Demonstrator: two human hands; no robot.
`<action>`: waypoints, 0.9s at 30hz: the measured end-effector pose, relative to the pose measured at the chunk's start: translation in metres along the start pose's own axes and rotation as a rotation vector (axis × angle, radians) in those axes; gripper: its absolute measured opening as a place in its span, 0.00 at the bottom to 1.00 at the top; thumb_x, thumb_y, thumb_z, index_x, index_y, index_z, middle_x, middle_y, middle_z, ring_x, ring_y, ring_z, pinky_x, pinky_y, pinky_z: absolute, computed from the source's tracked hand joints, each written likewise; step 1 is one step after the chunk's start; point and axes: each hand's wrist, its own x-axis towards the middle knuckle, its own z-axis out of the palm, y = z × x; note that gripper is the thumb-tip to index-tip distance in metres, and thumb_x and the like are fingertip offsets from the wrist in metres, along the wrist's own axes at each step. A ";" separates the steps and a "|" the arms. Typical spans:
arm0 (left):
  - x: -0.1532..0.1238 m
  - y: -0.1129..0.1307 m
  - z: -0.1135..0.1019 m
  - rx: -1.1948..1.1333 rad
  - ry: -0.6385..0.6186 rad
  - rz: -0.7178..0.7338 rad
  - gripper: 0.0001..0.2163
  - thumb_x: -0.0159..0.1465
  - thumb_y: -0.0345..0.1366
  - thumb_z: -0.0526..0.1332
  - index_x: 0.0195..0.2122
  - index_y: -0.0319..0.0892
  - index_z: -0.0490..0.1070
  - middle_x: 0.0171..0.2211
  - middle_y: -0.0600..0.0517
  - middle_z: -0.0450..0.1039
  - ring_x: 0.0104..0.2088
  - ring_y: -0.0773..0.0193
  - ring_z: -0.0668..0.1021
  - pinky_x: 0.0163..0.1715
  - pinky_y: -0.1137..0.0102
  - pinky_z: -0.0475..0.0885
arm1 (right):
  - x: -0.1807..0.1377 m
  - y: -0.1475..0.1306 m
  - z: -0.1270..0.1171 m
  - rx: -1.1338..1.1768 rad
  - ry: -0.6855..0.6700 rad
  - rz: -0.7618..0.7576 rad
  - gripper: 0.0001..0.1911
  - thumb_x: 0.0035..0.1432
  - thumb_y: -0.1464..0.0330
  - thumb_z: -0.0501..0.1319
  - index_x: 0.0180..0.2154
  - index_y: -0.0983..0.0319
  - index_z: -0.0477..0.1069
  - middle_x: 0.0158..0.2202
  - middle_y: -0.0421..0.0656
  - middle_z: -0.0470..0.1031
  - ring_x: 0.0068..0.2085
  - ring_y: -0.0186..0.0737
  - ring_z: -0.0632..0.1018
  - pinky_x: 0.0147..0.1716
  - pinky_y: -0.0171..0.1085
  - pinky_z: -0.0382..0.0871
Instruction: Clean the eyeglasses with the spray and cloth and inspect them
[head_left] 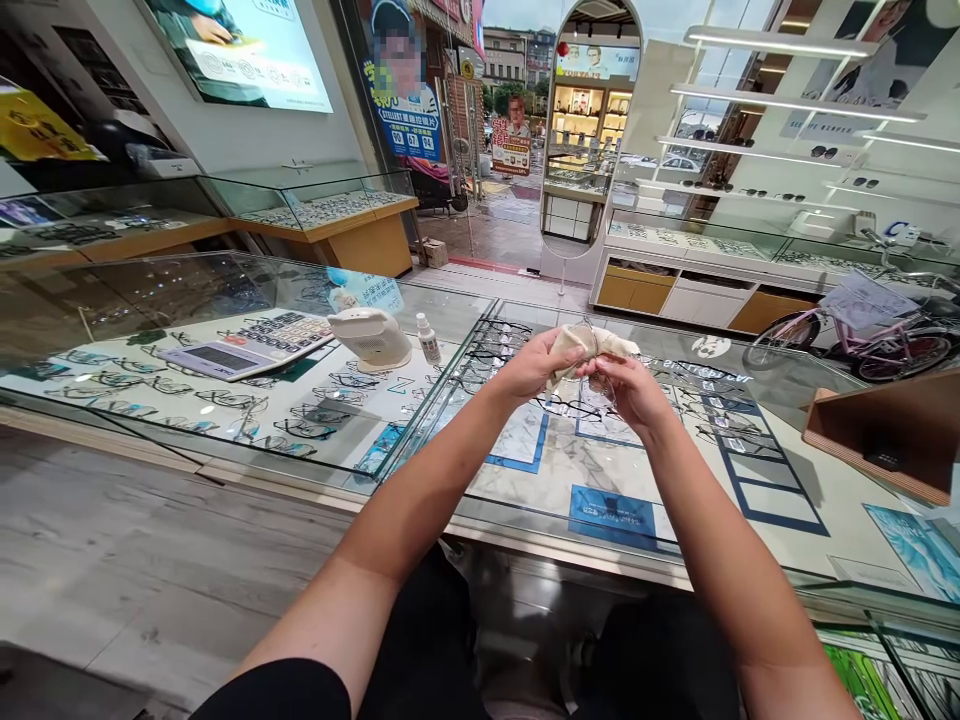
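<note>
Above the glass counter, my left hand is closed on a beige cloth, bunched up between both hands. My right hand meets it from the other side, its fingers pinched together at the cloth's lower edge. A pair of glasses seems to be in these fingers, with a thin dark frame line over the cloth and a lens edge below; most of it is hidden. Under the glass beneath my hands lie rows of eyeglass frames.
To the left on the counter stand a large calculator, a white device and a small white bottle. A brown wooden tray or stand is at the right. An oval mirror and a pink bicycle are beyond the counter.
</note>
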 end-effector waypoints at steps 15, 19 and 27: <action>0.006 -0.011 0.000 0.042 0.114 0.033 0.29 0.61 0.64 0.70 0.30 0.38 0.71 0.21 0.53 0.71 0.22 0.70 0.71 0.26 0.73 0.65 | -0.002 0.003 0.008 -0.076 0.005 -0.036 0.13 0.52 0.57 0.75 0.34 0.59 0.87 0.36 0.45 0.85 0.37 0.42 0.74 0.39 0.40 0.65; 0.003 -0.007 0.000 -0.038 0.116 0.007 0.28 0.54 0.53 0.80 0.42 0.36 0.75 0.29 0.52 0.76 0.27 0.70 0.75 0.31 0.74 0.68 | 0.001 0.003 0.002 -0.035 0.013 -0.038 0.12 0.52 0.57 0.75 0.33 0.58 0.87 0.37 0.45 0.85 0.43 0.45 0.79 0.48 0.41 0.69; 0.004 -0.013 0.010 0.020 0.200 0.074 0.28 0.56 0.59 0.77 0.37 0.38 0.72 0.21 0.56 0.70 0.21 0.72 0.70 0.25 0.74 0.65 | -0.005 0.004 0.016 -0.073 0.021 -0.032 0.13 0.51 0.56 0.76 0.32 0.59 0.85 0.34 0.44 0.82 0.34 0.40 0.72 0.38 0.41 0.64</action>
